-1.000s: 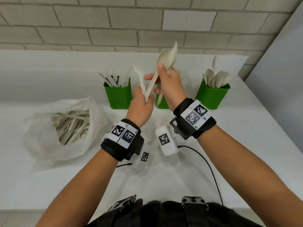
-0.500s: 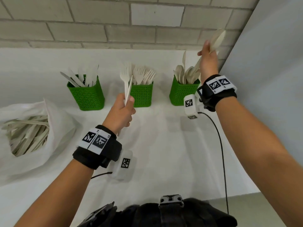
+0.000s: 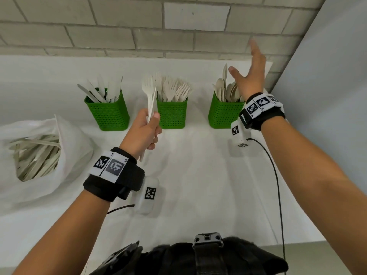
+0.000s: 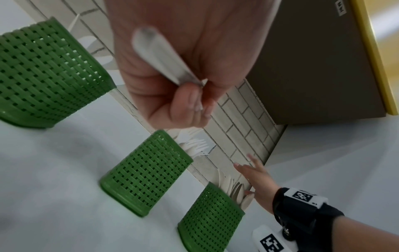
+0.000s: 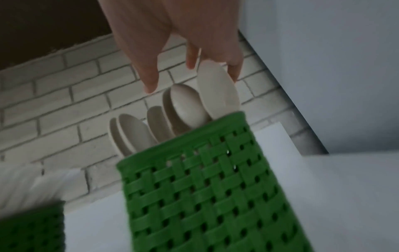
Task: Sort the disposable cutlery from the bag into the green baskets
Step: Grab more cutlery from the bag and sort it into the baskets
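Observation:
Three green baskets stand in a row by the brick wall: the knife basket (image 3: 107,111) on the left, the fork basket (image 3: 171,114) in the middle, the spoon basket (image 3: 224,114) on the right. My left hand (image 3: 147,126) grips a white fork (image 3: 148,89) and a second thin white piece upright, just left of the fork basket; its handle end (image 4: 159,56) shows in the left wrist view. My right hand (image 3: 248,68) hovers above the spoon basket (image 5: 205,187) with fingers spread, holding nothing. The spoons (image 5: 183,105) stand in it below my fingertips (image 5: 150,85).
A white plastic bag (image 3: 65,139) with several more pieces of cutlery lies open at the left on the white table (image 3: 198,175). A grey wall panel (image 3: 327,76) closes off the right side next to the spoon basket. A black cable (image 3: 278,185) runs along my right arm.
My right hand carried the spoons from the middle to the right basket and let them go; it is now open. My left hand keeps its fork near the fork basket.

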Motion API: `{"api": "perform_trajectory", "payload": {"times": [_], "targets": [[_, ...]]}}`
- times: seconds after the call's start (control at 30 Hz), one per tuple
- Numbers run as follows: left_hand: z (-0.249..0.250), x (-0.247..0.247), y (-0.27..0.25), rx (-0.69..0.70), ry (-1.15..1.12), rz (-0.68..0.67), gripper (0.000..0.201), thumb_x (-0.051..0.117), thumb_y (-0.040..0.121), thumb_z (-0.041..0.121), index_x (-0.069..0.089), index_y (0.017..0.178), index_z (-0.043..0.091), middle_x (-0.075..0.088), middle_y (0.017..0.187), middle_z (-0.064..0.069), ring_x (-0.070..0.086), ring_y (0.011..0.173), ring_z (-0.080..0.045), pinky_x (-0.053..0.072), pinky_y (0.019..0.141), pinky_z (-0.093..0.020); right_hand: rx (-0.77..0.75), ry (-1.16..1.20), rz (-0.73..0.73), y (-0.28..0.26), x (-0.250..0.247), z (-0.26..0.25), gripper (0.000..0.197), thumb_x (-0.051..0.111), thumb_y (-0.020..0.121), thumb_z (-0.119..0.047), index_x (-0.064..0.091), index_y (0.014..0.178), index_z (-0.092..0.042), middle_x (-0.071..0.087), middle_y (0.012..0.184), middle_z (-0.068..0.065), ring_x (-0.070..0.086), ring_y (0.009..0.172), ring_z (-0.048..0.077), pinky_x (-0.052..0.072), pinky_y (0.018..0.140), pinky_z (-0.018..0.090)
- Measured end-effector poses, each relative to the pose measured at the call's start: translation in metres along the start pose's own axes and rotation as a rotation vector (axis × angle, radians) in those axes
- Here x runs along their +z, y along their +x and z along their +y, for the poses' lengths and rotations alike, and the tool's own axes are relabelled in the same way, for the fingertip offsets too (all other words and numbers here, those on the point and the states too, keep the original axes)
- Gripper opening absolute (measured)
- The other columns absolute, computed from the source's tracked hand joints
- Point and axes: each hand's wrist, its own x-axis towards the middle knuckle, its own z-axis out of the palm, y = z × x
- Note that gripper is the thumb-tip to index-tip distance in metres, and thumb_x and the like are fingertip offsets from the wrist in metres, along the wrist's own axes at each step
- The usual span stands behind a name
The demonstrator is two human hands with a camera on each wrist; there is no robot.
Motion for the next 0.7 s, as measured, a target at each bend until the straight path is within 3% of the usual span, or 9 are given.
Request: {"api": "perform_trajectory", "payload": {"times": [0.1, 0.13, 0.2, 0.3, 0.43, 0.53, 0.63, 0.7], "targets": [[0.001, 0.001, -0.002, 0.0, -0.001, 0.0, 0.015, 0.036, 0.1, 0.028, 0.038, 0.086, 0.025, 0.036, 0.062, 0.004, 0.024, 0.037, -0.003, 0.023, 0.036, -0.015, 0.066, -0.404, -0.314, 0.01, 0.002, -0.007, 0.044, 0.035, 0.098, -0.046, 0.049, 0.133, -0.022, 0.041, 0.144, 0.005, 0.037, 0.134, 0.024, 0.03, 0.106, 0.038], [0.001, 0.001, -0.002, 0.001, 0.001, -0.001, 0.015, 0.036, 0.1, 0.028, 0.038, 0.085, 0.025, 0.036, 0.061, 0.004, 0.024, 0.037, -0.003, 0.023, 0.037, -0.015, 0.103, -0.481, -0.395, 0.01, 0.003, -0.008, 0.047, 0.027, 0.099, -0.048, 0.059, 0.116, -0.017, 0.051, 0.134, 0.01, 0.045, 0.127, 0.029, 0.035, 0.098, 0.037], [0.001, 0.0, -0.004, 0.0, 0.002, -0.004, 0.016, 0.037, 0.1, 0.029, 0.038, 0.085, 0.024, 0.036, 0.06, 0.004, 0.024, 0.038, -0.004, 0.023, 0.037, -0.015, 0.089, -0.601, -0.435, 0.007, 0.006, -0.011, 0.056, 0.019, 0.099, -0.05, 0.059, 0.09, -0.013, 0.061, 0.11, 0.017, 0.056, 0.107, 0.034, 0.037, 0.08, 0.034], [0.003, -0.003, -0.006, -0.002, -0.015, -0.005, 0.014, 0.038, 0.1, 0.03, 0.04, 0.09, 0.021, 0.036, 0.06, 0.005, 0.025, 0.04, -0.005, 0.023, 0.038, -0.016, 0.057, -0.616, -0.359, 0.006, 0.008, -0.005, 0.057, 0.019, 0.099, -0.05, 0.06, 0.098, -0.011, 0.063, 0.109, 0.017, 0.056, 0.104, 0.035, 0.036, 0.078, 0.035], [0.004, -0.006, -0.009, 0.002, -0.02, -0.015, 0.014, 0.038, 0.1, 0.031, 0.044, 0.099, 0.018, 0.036, 0.058, 0.006, 0.025, 0.041, -0.006, 0.024, 0.039, -0.017, 0.028, -0.448, -0.245, 0.02, 0.005, -0.014, 0.048, 0.028, 0.1, -0.046, 0.056, 0.124, -0.016, 0.057, 0.128, 0.01, 0.05, 0.119, 0.031, 0.038, 0.094, 0.035], [0.004, -0.01, -0.009, -0.003, -0.033, -0.001, 0.013, 0.038, 0.099, 0.031, 0.045, 0.099, 0.02, 0.037, 0.057, 0.006, 0.026, 0.04, -0.005, 0.024, 0.039, -0.016, 0.005, -0.407, -0.393, 0.046, 0.011, -0.029, 0.045, 0.032, 0.101, -0.037, 0.048, 0.135, -0.013, 0.046, 0.141, 0.013, 0.041, 0.13, 0.029, 0.031, 0.104, 0.034], [0.001, -0.013, -0.008, -0.011, -0.054, 0.011, 0.012, 0.039, 0.099, 0.03, 0.047, 0.094, 0.024, 0.036, 0.057, 0.005, 0.026, 0.039, -0.004, 0.023, 0.038, -0.016, 0.095, -0.552, -0.624, 0.064, 0.021, -0.034, 0.049, 0.034, 0.101, -0.034, 0.035, 0.143, -0.008, 0.032, 0.151, 0.012, 0.03, 0.138, 0.029, 0.024, 0.11, 0.033], [0.0, -0.015, -0.009, -0.014, -0.053, 0.021, 0.012, 0.04, 0.099, 0.03, 0.047, 0.092, 0.024, 0.036, 0.057, 0.005, 0.026, 0.038, -0.004, 0.023, 0.038, -0.016, 0.111, -0.641, -0.706, 0.066, 0.021, -0.036, 0.045, 0.039, 0.099, -0.03, 0.047, 0.134, -0.001, 0.044, 0.142, 0.017, 0.041, 0.129, 0.033, 0.033, 0.106, 0.036]]}}
